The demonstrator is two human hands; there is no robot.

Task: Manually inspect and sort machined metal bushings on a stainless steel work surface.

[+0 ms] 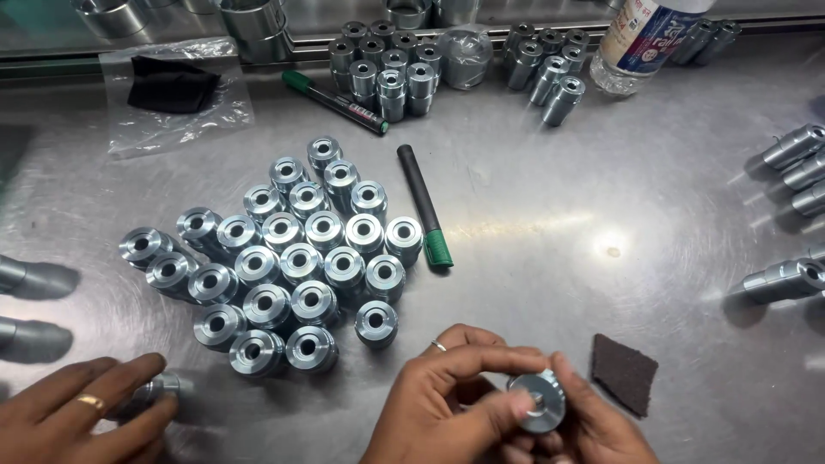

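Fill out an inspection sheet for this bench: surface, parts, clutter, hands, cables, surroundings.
Surface: steel bench, scuffed, with glare spots.
Job's things: one bushing in hand; bushing cluster standing on end, left of centre; abrasive pad lying beside the right hand.
Clutter: near marker and far marker, both green-capped; plastic bag holding a black cloth; bottle; rear parts; right-edge parts.
Grips: left hand and right hand both pinch the bushing; another person's hand at lower left holds a small part.
Cables: nothing seen.
Surroundings: metal rings on a rear ledge.
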